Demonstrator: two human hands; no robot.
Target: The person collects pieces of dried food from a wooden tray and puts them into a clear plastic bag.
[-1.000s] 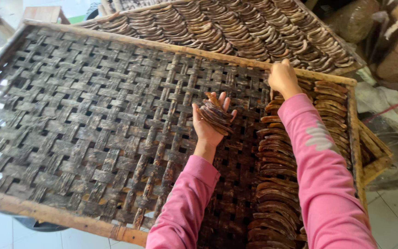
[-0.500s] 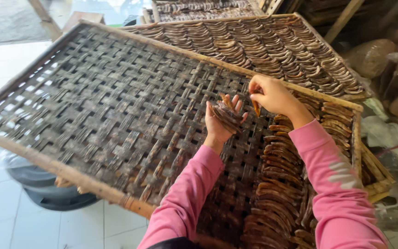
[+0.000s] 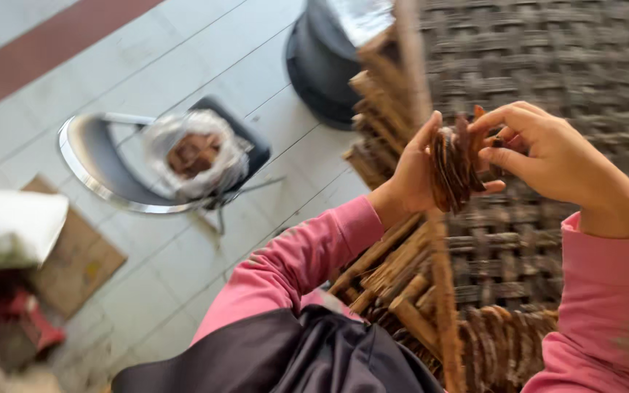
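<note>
A stack of brown slices [image 3: 454,164] is being clamped in the left hand [image 3: 416,171], above the woven tray [image 3: 547,65]. The right hand [image 3: 555,156], lifted off the tray since a second ago, is being pinched together at the stack's top, so another slice is probably being drawn.

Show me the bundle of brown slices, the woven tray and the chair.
Bundle of brown slices [image 3: 454,169], head view, middle of the stack.
Woven tray [image 3: 547,58], head view, bare weave.
Chair [image 3: 89,156], head view, seat edge.
</note>
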